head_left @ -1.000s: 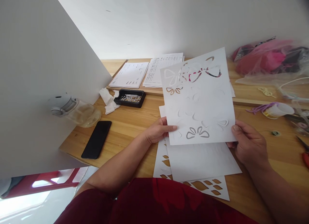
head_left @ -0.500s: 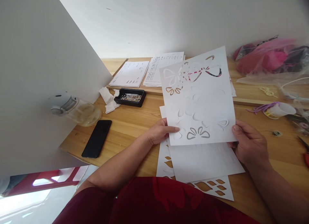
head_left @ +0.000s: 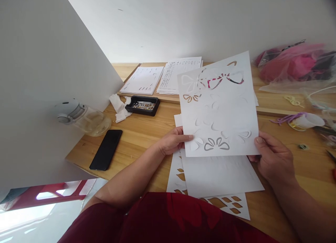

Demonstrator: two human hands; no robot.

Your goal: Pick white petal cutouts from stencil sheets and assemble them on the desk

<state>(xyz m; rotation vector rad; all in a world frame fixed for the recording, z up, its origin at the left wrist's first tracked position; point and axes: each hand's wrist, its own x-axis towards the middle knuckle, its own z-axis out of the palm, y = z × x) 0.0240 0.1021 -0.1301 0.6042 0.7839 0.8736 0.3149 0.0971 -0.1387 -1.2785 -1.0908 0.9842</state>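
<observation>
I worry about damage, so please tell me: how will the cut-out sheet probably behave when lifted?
The cut-out sheet is probably light, as it looks paper-thin. It seems fairly stiff: held low by the left hand and right hand, it looks nearly flat. It could tear around the petal-shaped cuts.

We look onto what appears a craft workspace: cut-out paper over a wooden table, beads in a tray at left.

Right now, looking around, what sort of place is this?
Probably a craft corner; whether at home, I can't tell. The left hand and right hand hold a white paper sheet with cut-out shapes; a black rectangular tray holds small bead-like pieces; thin purple cord lies farther right.
</observation>
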